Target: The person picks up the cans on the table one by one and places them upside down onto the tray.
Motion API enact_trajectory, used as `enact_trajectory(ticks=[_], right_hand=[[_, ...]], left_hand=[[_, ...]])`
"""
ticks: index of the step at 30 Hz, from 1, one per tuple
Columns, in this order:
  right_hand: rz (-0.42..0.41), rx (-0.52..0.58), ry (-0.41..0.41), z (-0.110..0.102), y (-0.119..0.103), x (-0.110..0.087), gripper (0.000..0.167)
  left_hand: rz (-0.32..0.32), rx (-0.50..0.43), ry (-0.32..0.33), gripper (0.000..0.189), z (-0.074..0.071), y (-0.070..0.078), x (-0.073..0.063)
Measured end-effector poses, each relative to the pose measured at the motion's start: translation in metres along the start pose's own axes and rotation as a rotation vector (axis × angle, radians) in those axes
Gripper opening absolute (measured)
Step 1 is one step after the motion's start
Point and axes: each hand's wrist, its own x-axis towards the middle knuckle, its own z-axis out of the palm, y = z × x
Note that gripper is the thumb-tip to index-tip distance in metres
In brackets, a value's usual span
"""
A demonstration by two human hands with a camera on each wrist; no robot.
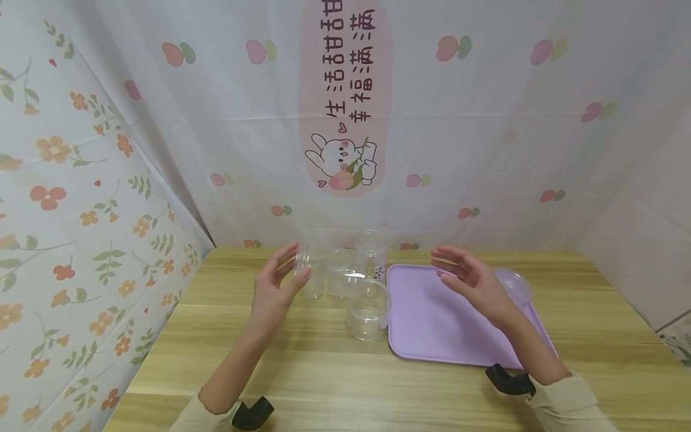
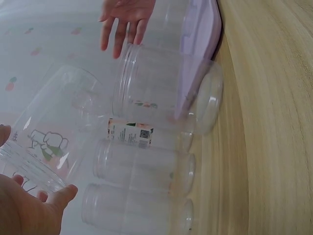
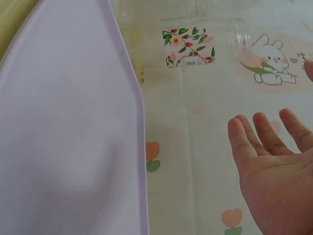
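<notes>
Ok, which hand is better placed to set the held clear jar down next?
The left hand, I'd judge: it grips the clear jar. The right hand is open and empty, apart from that jar, apparently above the purple tray.

Jar in my left hand: a colourless, see-through jar (image 2: 58,127) with a smooth, rounded wall.
Neck: ringed with fine ridges; I can't tell whether a lid is on it.
My grip: my left hand (image 1: 274,294) holds it at the ridged end, thumb one side, fingers the other.
Pose: tilted, its smooth end pointing away from my palm.
Place: raised above the table (image 1: 302,372), near the standing jars (image 2: 144,164).
</notes>
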Motion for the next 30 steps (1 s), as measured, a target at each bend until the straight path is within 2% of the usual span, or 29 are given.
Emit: enact_trajectory(ticks=[11, 30], right_hand=[[-0.048, 0.067, -0.027, 0.010, 0.001, 0.006, 0.051], [-0.018, 0.051, -0.050, 0.023, -0.006, 0.011, 0.053]], left_hand=[[0.007, -0.030, -0.002, 0.053, 0.003, 0.000, 0.001], [0.002, -0.012, -0.012, 0.056, 0.013, 0.002, 0.004]])
